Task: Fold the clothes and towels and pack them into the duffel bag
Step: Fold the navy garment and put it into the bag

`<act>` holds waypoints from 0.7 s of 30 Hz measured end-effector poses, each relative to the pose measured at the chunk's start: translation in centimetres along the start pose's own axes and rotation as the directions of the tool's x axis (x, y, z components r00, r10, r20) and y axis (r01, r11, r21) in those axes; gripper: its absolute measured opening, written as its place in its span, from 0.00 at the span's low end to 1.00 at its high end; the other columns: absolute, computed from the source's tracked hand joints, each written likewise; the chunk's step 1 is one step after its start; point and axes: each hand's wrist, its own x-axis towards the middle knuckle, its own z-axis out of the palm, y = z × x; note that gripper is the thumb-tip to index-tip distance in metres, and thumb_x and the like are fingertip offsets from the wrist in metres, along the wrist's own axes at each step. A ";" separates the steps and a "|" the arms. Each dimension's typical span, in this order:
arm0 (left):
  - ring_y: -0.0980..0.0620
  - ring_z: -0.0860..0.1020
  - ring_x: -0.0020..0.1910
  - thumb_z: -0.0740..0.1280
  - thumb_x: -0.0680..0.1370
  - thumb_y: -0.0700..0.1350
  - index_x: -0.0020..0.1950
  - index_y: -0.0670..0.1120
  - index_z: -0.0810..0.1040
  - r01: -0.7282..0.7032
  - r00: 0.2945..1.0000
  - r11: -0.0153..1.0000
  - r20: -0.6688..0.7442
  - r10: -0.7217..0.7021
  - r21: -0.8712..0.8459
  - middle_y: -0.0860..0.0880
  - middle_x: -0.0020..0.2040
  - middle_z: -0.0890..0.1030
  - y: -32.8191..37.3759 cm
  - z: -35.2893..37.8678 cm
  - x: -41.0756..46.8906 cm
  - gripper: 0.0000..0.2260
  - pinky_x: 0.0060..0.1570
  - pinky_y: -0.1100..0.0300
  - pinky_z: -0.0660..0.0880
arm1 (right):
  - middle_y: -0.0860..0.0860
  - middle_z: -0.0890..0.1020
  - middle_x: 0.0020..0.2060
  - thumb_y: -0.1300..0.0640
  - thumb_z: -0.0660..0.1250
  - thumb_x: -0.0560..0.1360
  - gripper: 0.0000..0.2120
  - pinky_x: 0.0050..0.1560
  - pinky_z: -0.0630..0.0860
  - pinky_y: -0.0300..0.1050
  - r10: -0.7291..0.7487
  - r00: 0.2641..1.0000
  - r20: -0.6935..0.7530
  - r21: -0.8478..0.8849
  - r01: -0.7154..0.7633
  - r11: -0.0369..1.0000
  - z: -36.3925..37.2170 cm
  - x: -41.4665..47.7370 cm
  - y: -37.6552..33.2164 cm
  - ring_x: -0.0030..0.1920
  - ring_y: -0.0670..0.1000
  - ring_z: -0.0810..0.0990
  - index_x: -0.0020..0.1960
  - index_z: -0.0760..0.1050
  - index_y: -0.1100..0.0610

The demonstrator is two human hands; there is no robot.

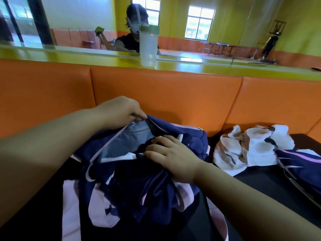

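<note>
Duffel bag point(194, 141) on the dark desk point(260, 188), mouth open; left hand point(119, 110) pinches its far rim, right hand point(175, 157) presses flat fingers on a navy garment point(139, 180) at the opening's near edge; towel point(243, 148) lies further right

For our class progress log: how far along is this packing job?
Done: a denim garment lies inside the duffel bag. In hand: the left hand holds its rim open, the right hand presses a navy garment in. Left: the crumpled towel and striped garment.
</note>
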 end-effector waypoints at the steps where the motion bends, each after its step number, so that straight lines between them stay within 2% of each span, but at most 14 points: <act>1: 0.53 0.78 0.50 0.65 0.77 0.40 0.56 0.49 0.82 0.000 1.000 1.000 -0.026 -0.001 -0.013 0.52 0.49 0.81 0.0 -0.1 -0.2 0.11 0.54 0.53 0.74 | 0.52 0.77 0.60 0.58 0.74 0.58 0.38 0.55 0.74 0.57 0.042 0.998 0.040 0.031 -0.043 0.999 0.2 0.0 0.0 0.60 0.59 0.74 0.66 0.63 0.54; 4: 0.53 0.78 0.50 0.65 0.77 0.39 0.56 0.49 0.82 0.014 0.998 0.999 -0.059 -0.017 -0.046 0.51 0.50 0.81 -0.2 0.0 -0.8 0.11 0.54 0.57 0.73 | 0.54 0.76 0.59 0.53 0.75 0.56 0.44 0.44 0.76 0.55 0.198 0.970 0.144 0.033 -0.204 0.978 0.7 -0.6 -0.4 0.56 0.60 0.75 0.67 0.58 0.54; 7: 0.55 0.77 0.51 0.65 0.77 0.37 0.56 0.50 0.82 0.006 0.999 0.999 -0.039 -0.008 -0.051 0.52 0.50 0.80 0.0 0.5 -1.0 0.13 0.54 0.57 0.73 | 0.54 0.73 0.60 0.47 0.72 0.65 0.43 0.42 0.71 0.51 0.363 0.909 0.205 -0.080 -0.354 0.932 0.5 0.0 -0.9 0.56 0.60 0.73 0.72 0.53 0.54; 9: 0.55 0.76 0.50 0.64 0.77 0.37 0.58 0.49 0.81 -0.001 0.999 0.998 -0.054 -0.002 -0.064 0.53 0.49 0.79 0.4 0.7 -0.9 0.13 0.53 0.58 0.72 | 0.56 0.72 0.61 0.44 0.70 0.68 0.43 0.40 0.68 0.50 0.471 0.859 0.199 -0.095 -0.462 0.882 0.0 1.0 -1.3 0.56 0.61 0.74 0.74 0.50 0.55; 11: 0.55 0.75 0.50 0.63 0.77 0.36 0.59 0.49 0.80 -0.005 0.997 0.998 -0.077 0.000 -0.066 0.52 0.49 0.78 0.7 0.7 -0.8 0.14 0.53 0.59 0.72 | 0.58 0.72 0.61 0.45 0.70 0.69 0.43 0.39 0.66 0.49 0.553 0.811 0.190 -0.101 -0.544 0.833 -0.3 1.9 -1.6 0.56 0.61 0.74 0.74 0.49 0.56; 13: 0.53 0.76 0.50 0.63 0.77 0.35 0.59 0.49 0.80 -0.007 0.996 0.998 -0.090 0.001 -0.060 0.52 0.49 0.78 0.7 0.4 -0.8 0.15 0.54 0.57 0.72 | 0.60 0.71 0.61 0.48 0.70 0.70 0.42 0.40 0.68 0.49 0.596 0.773 0.215 -0.151 -0.577 0.803 -0.4 2.5 -1.9 0.56 0.62 0.74 0.73 0.49 0.58; 16: 0.53 0.77 0.50 0.63 0.76 0.33 0.59 0.49 0.81 -0.001 0.997 0.999 -0.083 -0.003 -0.043 0.52 0.49 0.78 0.4 0.1 -1.0 0.17 0.53 0.56 0.73 | 0.63 0.70 0.63 0.52 0.69 0.71 0.40 0.47 0.76 0.54 0.519 0.785 0.339 -0.232 -0.465 0.854 -0.5 2.9 -2.8 0.57 0.63 0.73 0.74 0.49 0.59; 18: 0.52 0.77 0.50 0.63 0.76 0.33 0.58 0.48 0.81 -0.005 0.995 0.999 -0.098 0.001 -0.044 0.50 0.49 0.79 0.3 0.3 -1.1 0.16 0.52 0.56 0.73 | 0.61 0.70 0.63 0.51 0.70 0.71 0.39 0.49 0.73 0.55 0.380 0.833 0.403 -0.234 -0.307 0.922 -0.6 2.6 -3.5 0.58 0.63 0.73 0.73 0.52 0.58; 21: 0.50 0.77 0.50 0.64 0.77 0.35 0.58 0.47 0.81 -0.004 0.990 0.999 -0.138 -0.002 -0.047 0.48 0.50 0.80 0.0 0.9 -1.0 0.14 0.52 0.54 0.73 | 0.58 0.76 0.58 0.53 0.73 0.64 0.37 0.43 0.71 0.52 0.140 0.928 0.345 -0.215 -0.066 0.974 -0.5 1.3 -3.2 0.50 0.61 0.76 0.69 0.63 0.56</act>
